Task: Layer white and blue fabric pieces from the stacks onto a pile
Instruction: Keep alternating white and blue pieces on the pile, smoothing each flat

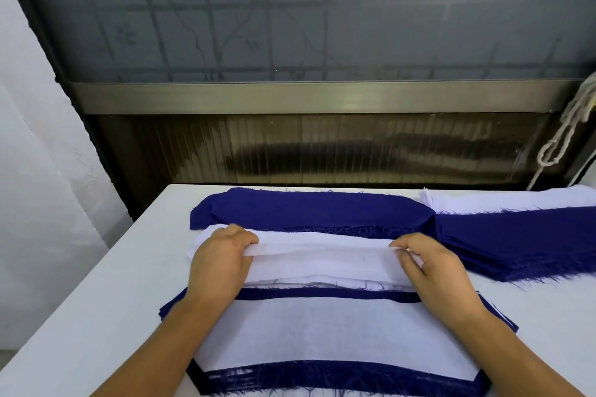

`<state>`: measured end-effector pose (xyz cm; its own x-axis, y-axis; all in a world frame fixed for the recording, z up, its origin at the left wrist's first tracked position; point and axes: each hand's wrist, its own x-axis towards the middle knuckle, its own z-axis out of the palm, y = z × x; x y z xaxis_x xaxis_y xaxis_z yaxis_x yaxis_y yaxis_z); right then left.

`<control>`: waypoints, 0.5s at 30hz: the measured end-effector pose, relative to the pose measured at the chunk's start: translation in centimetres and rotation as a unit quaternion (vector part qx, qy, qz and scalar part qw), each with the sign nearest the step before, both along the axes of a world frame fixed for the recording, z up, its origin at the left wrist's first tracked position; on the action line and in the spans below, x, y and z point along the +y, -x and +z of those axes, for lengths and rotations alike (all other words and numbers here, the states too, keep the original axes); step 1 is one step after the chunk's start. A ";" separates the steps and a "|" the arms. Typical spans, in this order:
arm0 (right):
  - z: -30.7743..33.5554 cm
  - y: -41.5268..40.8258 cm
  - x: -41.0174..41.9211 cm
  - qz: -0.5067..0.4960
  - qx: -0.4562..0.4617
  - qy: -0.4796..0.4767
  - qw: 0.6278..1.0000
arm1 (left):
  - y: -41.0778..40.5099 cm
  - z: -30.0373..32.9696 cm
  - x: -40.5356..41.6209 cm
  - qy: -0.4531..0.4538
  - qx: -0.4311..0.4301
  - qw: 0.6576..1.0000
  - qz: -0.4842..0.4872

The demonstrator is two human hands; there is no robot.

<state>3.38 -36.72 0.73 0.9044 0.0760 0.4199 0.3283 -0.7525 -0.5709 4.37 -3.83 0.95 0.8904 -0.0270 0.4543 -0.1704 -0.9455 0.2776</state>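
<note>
Matt woven white cloth stack (322,256), thin and slightly sheer, with loose threads fraying along the near edge; top piece pinched by bare left hand (222,255) and bare right hand (429,263). Deep blue woven cloth pile with rounded ends (309,211), matt, far and near edges fuzzy with frayed fibres. Second dark blue cloth stack (516,245) at right, same matt weave, ragged fringe along the near edge. Layered near pile of white and blue cloth (329,342), matt, hairy blue fringe at front. Smooth matt white tabletop (96,316). Brushed dull metal rail (306,97). Ribbed glossy translucent panel (322,151). Twisted off-white cord (567,129), rough.
</note>
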 end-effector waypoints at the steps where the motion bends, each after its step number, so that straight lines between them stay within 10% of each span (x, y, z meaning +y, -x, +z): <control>1: 0.5 0.2 0.0 -0.010 -0.041 0.006 0.999 | 0.3 0.9 0.4 -0.001 -0.020 1.000 0.005; 6: 2.2 3.2 -1.4 0.019 -0.199 0.055 0.978 | 3.9 2.5 3.0 -0.059 -0.115 0.991 -0.045; 15: -1.7 8.0 -3.9 0.126 -0.176 0.149 0.965 | 9.4 -2.5 5.6 -0.077 -0.061 0.976 -0.196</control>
